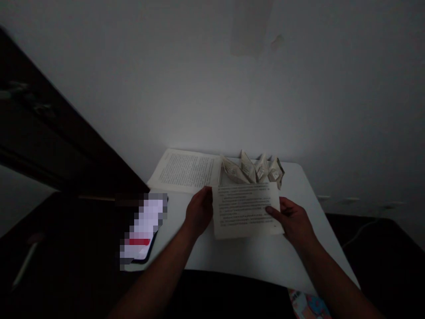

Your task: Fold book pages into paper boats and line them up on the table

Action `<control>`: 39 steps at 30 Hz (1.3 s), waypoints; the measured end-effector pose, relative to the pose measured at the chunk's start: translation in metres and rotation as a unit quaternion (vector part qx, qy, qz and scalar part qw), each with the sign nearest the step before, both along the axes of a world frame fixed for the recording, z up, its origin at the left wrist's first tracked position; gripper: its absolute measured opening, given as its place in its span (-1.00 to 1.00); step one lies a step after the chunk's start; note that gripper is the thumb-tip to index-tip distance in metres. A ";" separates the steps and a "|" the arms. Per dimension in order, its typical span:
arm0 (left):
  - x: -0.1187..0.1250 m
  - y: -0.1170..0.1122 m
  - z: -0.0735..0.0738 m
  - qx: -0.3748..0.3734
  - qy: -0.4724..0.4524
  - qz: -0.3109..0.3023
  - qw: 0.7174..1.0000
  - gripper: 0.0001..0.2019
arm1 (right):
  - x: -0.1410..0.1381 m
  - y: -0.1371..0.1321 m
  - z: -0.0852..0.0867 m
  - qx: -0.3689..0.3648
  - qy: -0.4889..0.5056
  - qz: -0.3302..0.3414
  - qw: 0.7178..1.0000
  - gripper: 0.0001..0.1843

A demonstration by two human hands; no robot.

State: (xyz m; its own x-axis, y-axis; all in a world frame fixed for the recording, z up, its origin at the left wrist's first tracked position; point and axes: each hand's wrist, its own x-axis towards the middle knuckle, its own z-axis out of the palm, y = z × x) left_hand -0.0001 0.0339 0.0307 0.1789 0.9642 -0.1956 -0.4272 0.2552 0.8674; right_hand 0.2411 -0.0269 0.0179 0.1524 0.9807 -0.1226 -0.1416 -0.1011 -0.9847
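A printed sheet of paper (pixel 246 209), folded over, is held above the white table (pixel 252 257). My left hand (pixel 199 212) grips its left edge with the fingers closed round it. My right hand (pixel 294 219) pinches the right edge, thumb lying on top of the print. Just behind the sheet stand several folded paper boats (pixel 254 169) in a row near the table's far edge.
An open book page (pixel 186 170) lies at the back left of the table. A phone with a lit, blurred screen (pixel 144 230) rests at the table's left edge. Dark furniture (pixel 49 146) rises on the left; a pale wall is behind.
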 end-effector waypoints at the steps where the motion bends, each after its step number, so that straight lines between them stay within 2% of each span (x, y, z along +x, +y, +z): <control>1: -0.003 0.003 -0.001 0.003 0.002 -0.016 1.000 -0.64 | 0.003 0.001 0.003 -0.008 -0.004 0.016 1.000 -0.65; 4: -0.007 0.012 0.001 0.030 0.060 -0.112 0.991 -0.67 | 0.010 0.006 0.014 -0.036 -0.013 0.078 0.996 -0.61; 7: -0.005 0.018 0.007 0.071 0.179 -0.222 0.956 -0.75 | 0.011 0.016 0.022 -0.056 -0.033 0.125 0.990 -0.58; 10: 0.003 0.019 0.008 0.082 0.214 -0.290 0.929 -0.73 | 0.006 0.024 0.021 -0.038 -0.040 0.103 0.993 -0.58; 11: 0.006 0.018 0.006 0.088 0.217 -0.280 0.931 -0.72 | 0.004 0.026 0.019 -0.023 -0.030 0.077 0.996 -0.57; 13: 0.010 0.016 0.002 0.093 0.212 -0.211 0.950 -0.71 | -0.001 0.027 0.011 0.003 0.002 0.033 0.999 -0.58; 15: 0.012 0.013 -0.003 0.081 0.185 -0.128 0.971 -0.71 | -0.005 0.026 0.000 0.036 0.043 0.028 0.998 -0.64; 17: 0.012 0.010 -0.008 0.061 0.156 -0.083 0.982 -0.70 | -0.008 0.024 -0.010 0.033 0.028 0.025 0.999 -0.67; 21: 0.010 0.007 -0.013 0.046 0.120 -0.088 0.988 -0.67 | -0.009 0.023 -0.018 0.030 -0.038 -0.013 0.999 -0.75; 26: 0.006 0.006 -0.017 0.056 0.122 -0.101 0.986 -0.68 | -0.008 0.021 -0.012 0.031 -0.073 -0.011 0.997 -0.78; 32: 0.007 0.005 -0.018 0.073 0.124 -0.109 0.984 -0.67 | -0.007 0.019 -0.011 0.019 -0.042 0.014 0.999 -0.73; 39: 0.008 0.004 -0.016 0.094 0.161 -0.105 0.977 -0.69 | -0.005 0.020 -0.018 0.029 -0.026 0.011 0.999 -0.77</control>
State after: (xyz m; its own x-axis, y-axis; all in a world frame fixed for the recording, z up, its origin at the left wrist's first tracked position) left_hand 0.0077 0.0376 0.0144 0.3353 0.9371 -0.0971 -0.0790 0.1307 0.9883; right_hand 0.2356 -0.0070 0.0003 0.1353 0.9891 -0.0589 -0.0885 -0.0472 -0.9950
